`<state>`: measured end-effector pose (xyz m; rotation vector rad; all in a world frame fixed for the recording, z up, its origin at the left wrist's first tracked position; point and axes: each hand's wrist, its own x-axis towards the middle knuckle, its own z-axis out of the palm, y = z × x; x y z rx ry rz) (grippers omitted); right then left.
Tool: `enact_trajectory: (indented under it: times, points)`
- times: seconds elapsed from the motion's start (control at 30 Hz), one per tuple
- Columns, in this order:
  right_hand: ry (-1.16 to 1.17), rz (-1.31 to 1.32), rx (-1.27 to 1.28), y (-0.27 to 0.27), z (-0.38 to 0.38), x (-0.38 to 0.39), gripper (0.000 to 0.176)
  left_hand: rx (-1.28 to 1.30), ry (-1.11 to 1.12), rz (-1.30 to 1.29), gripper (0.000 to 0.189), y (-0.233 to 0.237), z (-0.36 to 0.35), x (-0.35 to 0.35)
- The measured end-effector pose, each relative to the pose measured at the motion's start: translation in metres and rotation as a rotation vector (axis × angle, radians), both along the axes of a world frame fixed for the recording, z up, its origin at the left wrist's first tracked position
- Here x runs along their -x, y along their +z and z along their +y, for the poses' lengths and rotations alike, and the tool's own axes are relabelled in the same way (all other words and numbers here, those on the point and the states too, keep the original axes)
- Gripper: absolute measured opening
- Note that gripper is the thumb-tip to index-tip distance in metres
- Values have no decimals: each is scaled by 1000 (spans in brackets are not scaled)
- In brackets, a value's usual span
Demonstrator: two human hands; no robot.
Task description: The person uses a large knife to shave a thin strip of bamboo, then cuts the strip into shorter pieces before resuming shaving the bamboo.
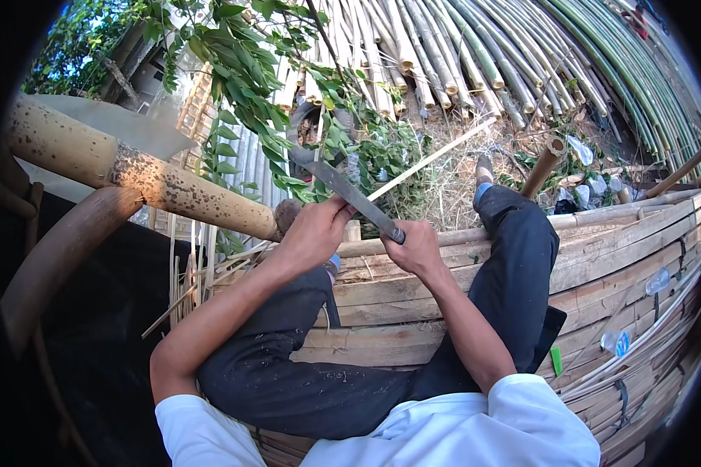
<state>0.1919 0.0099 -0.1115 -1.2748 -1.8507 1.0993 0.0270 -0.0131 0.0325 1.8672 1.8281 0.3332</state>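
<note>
My right hand (414,247) is wrapped round the dark handle of a long knife (344,189), whose blade slants up to the left. My left hand (315,230) is closed on a thin pale bamboo strip (436,156) that extends up to the right. Blade and strip cross just beyond my left fingers. The near end of the strip is hidden in the left hand. A thick spotted bamboo pole (187,189) ends beside my left wrist.
Bamboo slats (382,342) lie beneath my legs. Many bamboo poles (475,54) are stacked ahead. Leafy branches (237,74) hang at upper left, with a person partly behind them. Plastic cups (615,342) sit at right. An upright bamboo post (543,167) stands beyond my right knee.
</note>
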Motion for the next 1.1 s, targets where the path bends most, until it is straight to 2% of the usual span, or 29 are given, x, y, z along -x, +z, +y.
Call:
enact_trajectory:
  times: [0.2,0.33,0.4,0.47,0.53,0.63,0.73,0.87,0.97,1.1]
  points:
    - [-4,-102,-42,-7,13,-14,23,-129,-78,72,24,-10,4,-1]
    - [-40,-101,-45,-20,21,-19,29,-77,-4,22,24,-1,4,-4]
    - [-233,-50,237,-30,36,-36,35,-47,25,70,23,4,1,5]
    - [-258,-17,253,-48,49,-50,38,-55,10,82,24,5,-5,10]
    - [-290,14,263,-34,48,-50,40,-43,24,63,24,4,-6,11]
    - [-124,-18,87,-18,28,-29,34,30,12,59,27,5,-1,6]
    - [3,48,30,-9,5,-9,27,60,-24,17,31,-1,-1,8]
    - [0,17,-50,-23,11,-8,22,111,-22,-25,33,-3,-4,13]
    - [-7,-104,-68,-18,19,-19,19,16,-57,-21,32,-7,-2,11]
    - [-31,-133,-68,-24,21,-23,18,21,-60,63,29,0,2,4]
